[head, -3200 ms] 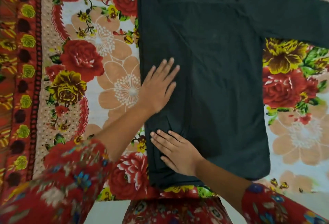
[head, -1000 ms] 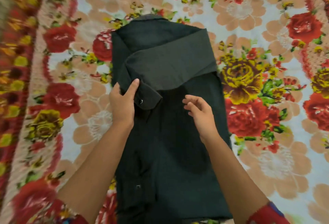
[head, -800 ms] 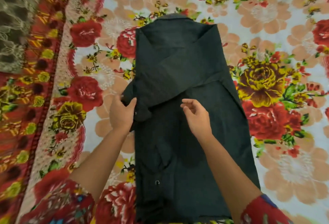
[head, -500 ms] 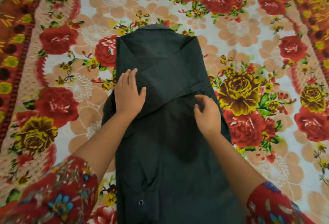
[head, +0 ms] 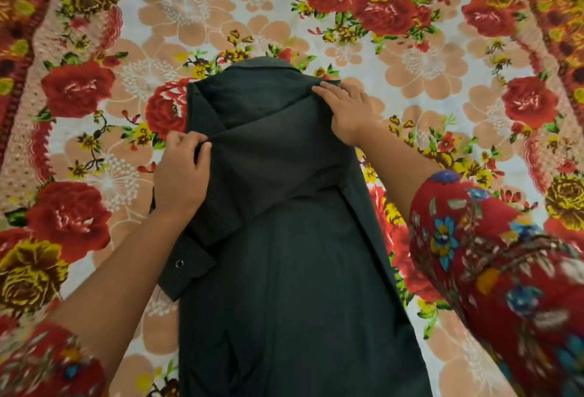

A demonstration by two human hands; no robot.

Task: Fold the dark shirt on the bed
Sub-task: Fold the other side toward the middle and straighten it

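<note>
The left hand [head: 181,175] has its fingers curled, pinching a fold of the sleeve [head: 268,156] at the left edge of the dark shirt [head: 284,286]. The shirt lies flat on the flowered bedsheet [head: 189,11], collar farthest away. The right hand [head: 347,112] rests on its right shoulder; whether those fingers grip cannot be told.

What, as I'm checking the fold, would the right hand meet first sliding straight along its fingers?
Its fingers point up-left, so the right hand would likely cross more dark shirt, then reach the collar.

Matt dark cloth shirt [head: 284,270], shiny cuff button [head: 179,263], on smooth floral-print cloth bedsheet [head: 442,58].
</note>
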